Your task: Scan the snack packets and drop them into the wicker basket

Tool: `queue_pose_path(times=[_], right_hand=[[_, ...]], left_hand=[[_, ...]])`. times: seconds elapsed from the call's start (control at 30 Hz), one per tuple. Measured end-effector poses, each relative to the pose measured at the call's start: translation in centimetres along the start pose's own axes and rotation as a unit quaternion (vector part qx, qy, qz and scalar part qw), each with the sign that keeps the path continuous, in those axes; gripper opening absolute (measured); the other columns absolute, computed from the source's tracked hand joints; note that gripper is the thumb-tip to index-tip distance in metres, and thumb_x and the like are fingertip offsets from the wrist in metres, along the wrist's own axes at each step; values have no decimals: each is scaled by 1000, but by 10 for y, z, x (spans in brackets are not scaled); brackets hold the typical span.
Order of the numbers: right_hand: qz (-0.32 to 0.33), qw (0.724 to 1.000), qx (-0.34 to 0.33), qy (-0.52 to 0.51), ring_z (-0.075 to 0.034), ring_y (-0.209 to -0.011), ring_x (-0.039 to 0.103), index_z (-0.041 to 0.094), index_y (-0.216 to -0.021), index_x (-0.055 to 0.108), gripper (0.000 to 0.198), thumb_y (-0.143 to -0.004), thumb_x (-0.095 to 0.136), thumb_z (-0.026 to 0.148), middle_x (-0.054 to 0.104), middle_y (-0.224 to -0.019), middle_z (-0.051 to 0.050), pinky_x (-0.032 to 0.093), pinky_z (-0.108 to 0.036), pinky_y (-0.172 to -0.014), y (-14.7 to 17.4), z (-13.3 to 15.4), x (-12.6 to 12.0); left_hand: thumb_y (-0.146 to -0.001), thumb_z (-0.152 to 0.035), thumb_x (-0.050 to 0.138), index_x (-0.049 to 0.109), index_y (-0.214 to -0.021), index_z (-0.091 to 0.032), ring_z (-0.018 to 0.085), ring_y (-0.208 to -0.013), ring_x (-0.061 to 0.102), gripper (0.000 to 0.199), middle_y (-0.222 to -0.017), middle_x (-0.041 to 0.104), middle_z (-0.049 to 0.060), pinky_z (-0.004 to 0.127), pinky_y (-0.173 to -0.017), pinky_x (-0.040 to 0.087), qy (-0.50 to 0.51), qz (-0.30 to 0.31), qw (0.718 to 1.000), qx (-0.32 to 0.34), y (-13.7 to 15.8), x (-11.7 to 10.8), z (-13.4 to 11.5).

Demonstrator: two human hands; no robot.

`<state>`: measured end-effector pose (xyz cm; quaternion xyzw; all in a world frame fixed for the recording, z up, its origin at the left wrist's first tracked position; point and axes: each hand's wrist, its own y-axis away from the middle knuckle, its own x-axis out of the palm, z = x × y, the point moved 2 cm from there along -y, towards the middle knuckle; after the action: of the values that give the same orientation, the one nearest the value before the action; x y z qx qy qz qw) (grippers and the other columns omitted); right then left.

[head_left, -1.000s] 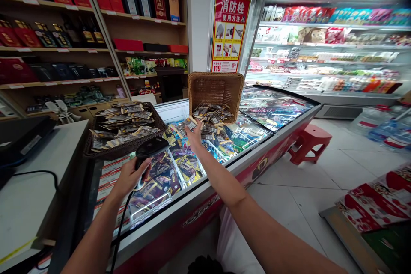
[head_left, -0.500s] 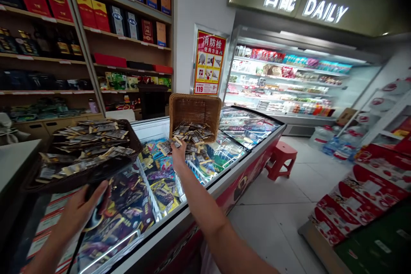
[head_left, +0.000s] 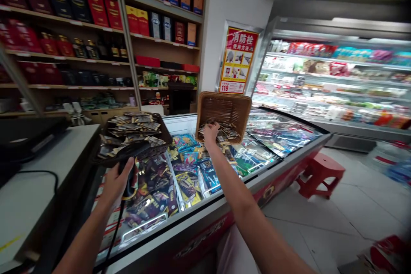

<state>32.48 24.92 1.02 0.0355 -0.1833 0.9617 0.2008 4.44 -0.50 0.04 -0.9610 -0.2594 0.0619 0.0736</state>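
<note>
My left hand (head_left: 116, 180) is wrapped around the handle of a black barcode scanner (head_left: 128, 182), whose cable hangs down. The scanner's head points toward a dark basket (head_left: 165, 130) heaped with small flat packets (head_left: 133, 125). My right hand (head_left: 211, 130) is at the left side of a tilted brown wicker basket (head_left: 224, 109), its fingers pinched together among the packets (head_left: 228, 132) lying there. Whatever is between those fingers is hidden. Both baskets rest on a chest freezer (head_left: 189, 205) with a glass top.
Inside the freezer lie colourful ice cream packs (head_left: 189, 188) in wire dividers. A counter (head_left: 73, 154) stands at the left, with boxed bottles on shelves (head_left: 154, 38) behind. On the floor to the right is a red stool (head_left: 323, 173), and a lit refrigerated display (head_left: 334, 81) stands beyond.
The view has turned left. My right hand has moved from the packets in front of the wicker basket into its opening. My left hand still grips the scanner, now closer to the dark basket.
</note>
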Motion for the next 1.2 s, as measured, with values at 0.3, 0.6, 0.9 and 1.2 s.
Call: queue_pose_path(times=[0.3,0.6,0.9,1.2], right_hand=[[328,935,-42,125,-35,-119,65,24,-89,66,32,-70,89,35,75,-90,-10,46,-48,-109,103,7,170],[319,930,-32,177,-32,-103,69,26,-66,61,42,-61,93,52,69,-72,-5,54,-42,-88,99,25,190],[219,973,34,-64,-17,-57,56,26,-88,53,34,-85,62,59,55,-65,5,42,-27,-51,105,21,33],[35,983,154,-91,-22,-57,57,25,-95,57,25,-95,52,50,47,-55,5,52,-35,-60,95,-16,-10]], left_hand=[[-82,-71,68,56,-83,-23,14,-45,53,50,-63,60,-3,25,-39,42,46,-121,992,9,-5,-15,1],[-78,-77,69,55,-81,-23,14,-43,54,56,-63,60,-3,26,-39,42,32,-72,997,27,-4,-9,4],[-79,-78,68,57,-83,-22,13,-43,51,56,-64,60,-3,26,-39,42,20,9,999,45,-2,-1,-1],[-80,-68,74,59,-70,-21,14,-42,50,50,-50,55,-2,24,-42,42,-64,218,974,30,6,16,4]])
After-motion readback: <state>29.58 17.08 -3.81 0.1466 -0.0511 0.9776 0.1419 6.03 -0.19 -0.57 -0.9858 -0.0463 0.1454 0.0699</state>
